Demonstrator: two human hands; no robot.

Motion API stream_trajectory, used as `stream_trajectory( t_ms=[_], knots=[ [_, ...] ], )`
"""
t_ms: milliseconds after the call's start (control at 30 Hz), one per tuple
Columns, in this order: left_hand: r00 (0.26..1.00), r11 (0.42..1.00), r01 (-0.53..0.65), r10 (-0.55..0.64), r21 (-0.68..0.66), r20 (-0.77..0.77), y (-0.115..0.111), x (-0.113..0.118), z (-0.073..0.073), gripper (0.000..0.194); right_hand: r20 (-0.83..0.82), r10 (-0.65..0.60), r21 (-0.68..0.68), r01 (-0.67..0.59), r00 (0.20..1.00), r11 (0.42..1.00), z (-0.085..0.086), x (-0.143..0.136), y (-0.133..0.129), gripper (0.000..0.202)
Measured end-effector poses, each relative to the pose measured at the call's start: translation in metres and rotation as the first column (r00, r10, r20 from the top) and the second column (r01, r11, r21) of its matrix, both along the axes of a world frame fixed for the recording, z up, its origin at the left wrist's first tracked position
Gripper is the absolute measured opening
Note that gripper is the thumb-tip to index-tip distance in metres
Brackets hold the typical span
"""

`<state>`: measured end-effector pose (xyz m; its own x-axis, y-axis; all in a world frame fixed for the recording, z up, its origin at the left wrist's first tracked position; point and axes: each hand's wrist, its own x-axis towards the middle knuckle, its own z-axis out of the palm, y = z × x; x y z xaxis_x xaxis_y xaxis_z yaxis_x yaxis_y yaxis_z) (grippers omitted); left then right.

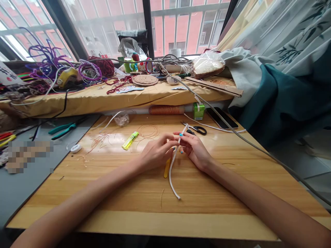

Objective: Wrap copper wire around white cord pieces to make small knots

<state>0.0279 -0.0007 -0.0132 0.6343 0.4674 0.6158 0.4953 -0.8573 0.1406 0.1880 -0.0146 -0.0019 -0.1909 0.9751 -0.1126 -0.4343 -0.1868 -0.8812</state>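
Note:
A narrow white cord (pixel 171 172) runs between my two hands above the wooden table, its lower end curving down toward the front. My left hand (pixel 160 150) pinches the cord from the left with bent fingers. From the other side, my right hand (pixel 195 150) has its fingers closed on the upper part, near the cord's top end. Under my left fingers lies a yellow stick (pixel 167 168), partly hidden. Just beyond my right hand are black-handled scissors (pixel 199 130). A yellow-green lighter (pixel 130 140) rests left of my hands.
Thin copper-coloured wire (pixel 151 132) lies coiled behind my hands. A green box (pixel 198 111) and a phone (pixel 221 117) stand at the back right. Teal-handled pliers (pixel 63 130) lie on the grey mat at left. A grey cable (pixel 248 143) crosses the right side.

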Motion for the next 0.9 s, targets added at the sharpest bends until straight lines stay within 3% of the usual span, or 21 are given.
stream_trajectory(
  t_ms=[233, 400, 667, 767, 900],
  knots=[
    [1.000, 0.997, 0.008, -0.006, 0.074, -0.028, -0.006, -0.004, 0.004, 0.017, 0.010, 0.043, 0.018, -0.043, 0.999, 0.999, -0.001, 0.000, 0.000, 0.014],
    [0.999, 1.000, 0.008, -0.007, 0.025, -0.040, -0.006, -0.004, 0.003, 0.015, 0.051, 0.099, 0.042, -0.101, 0.994, 0.994, -0.003, -0.002, -0.001, 0.014],
    [0.977, 0.963, 0.022, 0.036, -0.268, 0.211, 0.001, -0.004, 0.007, 0.015, 0.115, -0.060, 0.143, 0.043, 0.992, 0.989, -0.003, -0.002, 0.001, 0.019],
    [0.970, 0.906, 0.038, 0.067, -0.422, 0.233, 0.005, -0.005, 0.009, 0.017, 0.191, -0.095, 0.227, 0.050, 0.977, 0.972, -0.005, -0.002, 0.002, 0.021],
    [0.954, 0.781, 0.052, 0.146, -0.623, 0.263, 0.007, -0.006, 0.007, 0.017, 0.336, -0.081, 0.288, -0.020, 0.938, 0.957, -0.009, -0.003, 0.001, 0.023]
  ],
)
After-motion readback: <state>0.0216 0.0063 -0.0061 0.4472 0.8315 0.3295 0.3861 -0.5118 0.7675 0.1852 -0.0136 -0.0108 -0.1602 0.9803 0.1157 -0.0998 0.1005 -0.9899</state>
